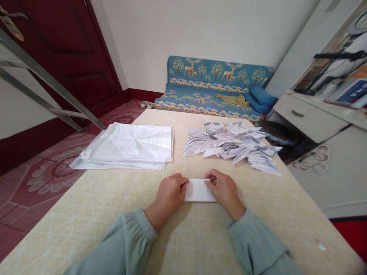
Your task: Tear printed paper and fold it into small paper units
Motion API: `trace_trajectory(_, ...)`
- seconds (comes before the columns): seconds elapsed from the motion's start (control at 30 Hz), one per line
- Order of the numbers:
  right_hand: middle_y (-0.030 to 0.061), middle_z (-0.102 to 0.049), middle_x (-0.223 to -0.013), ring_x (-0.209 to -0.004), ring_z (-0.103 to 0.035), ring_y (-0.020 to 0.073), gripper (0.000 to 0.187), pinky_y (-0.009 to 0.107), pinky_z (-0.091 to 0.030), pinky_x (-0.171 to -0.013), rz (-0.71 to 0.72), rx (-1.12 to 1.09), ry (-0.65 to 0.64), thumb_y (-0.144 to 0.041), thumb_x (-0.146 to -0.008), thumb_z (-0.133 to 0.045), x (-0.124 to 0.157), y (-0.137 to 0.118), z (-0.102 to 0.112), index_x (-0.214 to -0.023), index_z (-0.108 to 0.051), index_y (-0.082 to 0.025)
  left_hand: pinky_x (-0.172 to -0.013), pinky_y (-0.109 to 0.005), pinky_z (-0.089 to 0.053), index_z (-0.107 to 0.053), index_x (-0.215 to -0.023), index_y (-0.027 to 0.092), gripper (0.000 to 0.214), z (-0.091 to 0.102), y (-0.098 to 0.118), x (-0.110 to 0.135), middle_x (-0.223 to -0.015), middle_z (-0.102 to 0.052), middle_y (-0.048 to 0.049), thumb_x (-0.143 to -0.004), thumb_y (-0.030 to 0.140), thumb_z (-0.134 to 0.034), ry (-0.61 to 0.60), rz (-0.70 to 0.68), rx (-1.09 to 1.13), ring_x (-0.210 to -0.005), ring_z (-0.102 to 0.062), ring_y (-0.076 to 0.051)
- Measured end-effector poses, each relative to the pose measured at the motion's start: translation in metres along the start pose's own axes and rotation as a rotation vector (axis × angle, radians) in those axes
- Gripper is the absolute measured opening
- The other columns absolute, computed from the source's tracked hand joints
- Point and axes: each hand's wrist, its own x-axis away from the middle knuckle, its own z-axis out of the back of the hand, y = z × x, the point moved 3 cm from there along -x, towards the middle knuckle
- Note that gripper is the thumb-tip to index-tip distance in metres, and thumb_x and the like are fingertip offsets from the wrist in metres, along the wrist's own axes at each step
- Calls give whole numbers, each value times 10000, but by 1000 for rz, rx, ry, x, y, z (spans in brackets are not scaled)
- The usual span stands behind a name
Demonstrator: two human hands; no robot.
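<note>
A small folded piece of paper (199, 190), white and rectangular, lies on the table between my two hands. My left hand (173, 189) is closed at its left end, the thumb and fingers pinching the upper left edge. At the other end my right hand (223, 188) pinches the upper right part, with its fingers curled. Beyond my hands on the left is a stack of printed paper sheets (134, 143), the top one creased. Many folded paper pieces (229, 143) with pointed ends lie heaped on the right.
The table (189, 236) has a pale yellow patterned cover, with a tiny white scrap (321, 247) near its right side. Behind it stands a blue sofa (212, 84) with a deer pattern. A metal ladder-like frame (54, 84) is at the left, a white cabinet (315, 118) at the right.
</note>
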Motion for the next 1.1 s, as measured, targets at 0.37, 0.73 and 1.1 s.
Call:
trace_trajectory(0.37,8,-620,-794,-706,-546,154,119,262,-323,-597,132,162,-18,-148,-793,-551,10,-10,-4,-795,-636,-231,-702,-279,-414,-692,-913,190,225,-2,-2,0,-806,-587,-52,-851,169,-477,0,-81,-93,-765,-552,-169)
trace_trajectory(0.73,56,-552,-866,-854,-454,197,185,293,-356,-702,484,317,-100,-24,-832,-475,19,-34,-17,-809,-555,-188,-750,-322,-389,-694,-839,197,187,3,1,-3,-839,-587,-60,-841,156,-512,19,-164,-77,-828,-507,-187)
trace_trajectory(1.1,73,-568,-875,-827,-487,203,188,299,-345,-651,403,420,-138,-8,-803,-457,17,-41,-22,-806,-524,-184,-771,-313,-399,-709,-823,209,167,0,-9,-6,-806,-628,-53,-804,151,-553,-16,-135,21,-827,-546,-188)
